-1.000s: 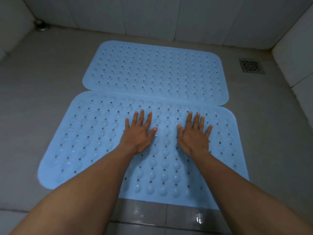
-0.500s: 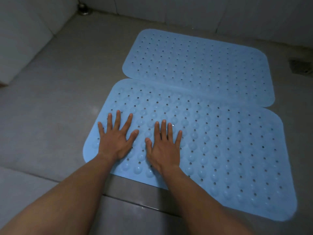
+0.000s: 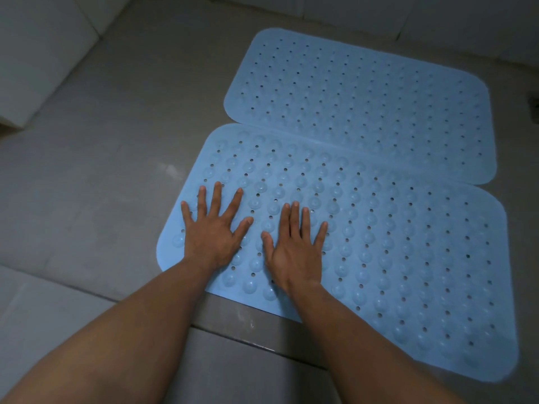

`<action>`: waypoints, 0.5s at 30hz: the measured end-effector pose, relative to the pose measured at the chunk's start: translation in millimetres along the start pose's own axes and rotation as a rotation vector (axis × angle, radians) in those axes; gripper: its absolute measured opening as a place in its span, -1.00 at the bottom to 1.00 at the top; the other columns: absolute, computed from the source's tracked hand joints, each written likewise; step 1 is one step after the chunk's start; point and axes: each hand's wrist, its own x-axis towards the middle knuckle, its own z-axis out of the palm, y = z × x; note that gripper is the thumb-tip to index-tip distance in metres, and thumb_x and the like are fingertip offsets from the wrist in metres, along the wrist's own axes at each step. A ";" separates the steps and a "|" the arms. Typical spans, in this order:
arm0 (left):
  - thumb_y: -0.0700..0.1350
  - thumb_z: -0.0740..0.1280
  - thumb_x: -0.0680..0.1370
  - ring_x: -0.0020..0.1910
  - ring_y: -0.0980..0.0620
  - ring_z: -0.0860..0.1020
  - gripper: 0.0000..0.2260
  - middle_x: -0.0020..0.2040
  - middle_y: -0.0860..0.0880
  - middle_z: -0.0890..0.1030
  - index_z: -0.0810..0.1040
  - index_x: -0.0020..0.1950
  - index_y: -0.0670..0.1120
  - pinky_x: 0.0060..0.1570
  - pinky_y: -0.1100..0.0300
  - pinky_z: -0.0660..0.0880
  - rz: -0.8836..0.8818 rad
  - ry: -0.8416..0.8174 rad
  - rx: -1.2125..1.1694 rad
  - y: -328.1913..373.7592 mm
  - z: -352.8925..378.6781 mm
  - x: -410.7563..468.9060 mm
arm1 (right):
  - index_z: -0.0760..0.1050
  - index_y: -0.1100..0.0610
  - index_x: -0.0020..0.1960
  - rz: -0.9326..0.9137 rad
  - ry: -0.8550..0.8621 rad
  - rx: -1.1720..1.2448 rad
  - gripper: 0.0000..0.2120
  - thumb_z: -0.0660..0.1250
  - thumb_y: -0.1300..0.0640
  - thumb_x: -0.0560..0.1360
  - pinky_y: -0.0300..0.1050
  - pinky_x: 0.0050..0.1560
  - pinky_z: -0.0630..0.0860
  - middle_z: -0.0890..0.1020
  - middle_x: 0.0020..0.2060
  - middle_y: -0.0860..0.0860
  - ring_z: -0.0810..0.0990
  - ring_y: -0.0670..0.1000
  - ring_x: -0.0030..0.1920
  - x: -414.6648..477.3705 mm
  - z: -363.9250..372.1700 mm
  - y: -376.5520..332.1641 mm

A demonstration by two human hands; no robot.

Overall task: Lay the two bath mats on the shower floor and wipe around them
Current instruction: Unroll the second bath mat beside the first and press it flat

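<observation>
bath mats, two of them, both pale blue and dotted with small holes and round suction bumps, lie flat on the grey shower floor (image 3: 116, 147) in the head view. the far mat (image 3: 364, 106) sits toward the back wall (image 3: 437, 16). the near mat (image 3: 408, 258) lies just in front of it. the two meet along their long edges, with the near one reaching further out at both ends. whether one laps over the other i cannot tell.

both hands are on the left end of the near mat, palms down. the left hand (image 3: 211, 237) lies flat with its fingers straight and spread wide, close to the mat's rounded left corner. the right hand (image 3: 294, 255) lies just beside it, also flat, its fingers straight and closer together. the thumbs point toward each other but stay apart. neither hand holds anything; they only press on the mat's surface. bare forearms run back from them to the bottom of the frame.

the near mat's front edge lies along a darker glossy strip (image 3: 250, 325) with small wet glints. a paler raised ledge (image 3: 43, 310) sits at lower left, and pale wall tiles (image 3: 43, 53) rise at upper left. a dark drain grate (image 3: 535, 109) just shows at the right edge, beside the far mat's right end.
</observation>
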 end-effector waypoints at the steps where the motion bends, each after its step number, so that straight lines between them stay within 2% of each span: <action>1: 0.40 -0.21 0.58 0.58 -0.11 -0.31 -0.40 0.63 0.02 -0.26 -0.27 0.57 0.27 0.48 -0.32 -0.25 0.002 -0.016 0.004 0.1 -1.1 0.3 | -0.37 0.09 0.58 -0.001 -0.023 -0.003 -0.31 -0.26 -0.27 0.63 0.33 0.48 -0.33 -0.31 0.58 0.03 -0.37 0.06 0.56 0.7 -1.7 0.1; 6: 0.41 -0.23 0.56 0.57 -0.14 -0.34 -0.40 0.61 0.00 -0.32 -0.31 0.56 0.28 0.41 -0.39 -0.32 -0.031 -0.143 0.032 6.4 -17.1 0.9 | -0.39 0.10 0.57 -0.035 -0.144 0.046 -0.32 -0.21 -0.24 0.65 0.31 0.48 -0.36 -0.34 0.57 0.02 -0.39 0.05 0.55 5.7 -13.4 5.1; 9: 0.35 -0.24 0.59 0.56 -0.22 -0.32 -0.43 0.61 -0.06 -0.30 -0.31 0.57 0.25 0.37 -0.43 -0.32 -0.069 -0.190 0.122 19.5 -29.8 -1.3 | -0.34 0.14 0.58 -0.109 -0.153 0.112 -0.34 -0.15 -0.17 0.67 0.22 0.53 -0.31 -0.28 0.59 0.06 -0.32 0.05 0.57 -0.2 -24.4 16.0; 12: 0.18 -0.20 0.66 0.56 -0.27 -0.31 -0.49 0.61 -0.15 -0.29 -0.27 0.59 0.19 0.39 -0.47 -0.26 -0.062 -0.160 0.198 47.0 -33.0 -11.1 | -0.28 0.16 0.60 -0.131 -0.081 0.202 -0.37 -0.11 -0.11 0.69 0.11 0.57 -0.23 -0.22 0.60 0.08 -0.25 0.04 0.59 -20.3 -35.6 45.2; 15: 0.12 -0.13 0.67 0.58 -0.26 -0.25 -0.47 0.62 -0.17 -0.23 -0.23 0.61 0.13 0.41 -0.45 -0.22 -0.017 -0.048 0.138 88.2 -28.6 -26.2 | -0.25 0.11 0.61 -0.058 -0.002 0.149 -0.37 -0.13 -0.14 0.68 0.14 0.56 -0.23 -0.20 0.61 0.07 -0.26 0.04 0.59 -42.3 -42.6 96.8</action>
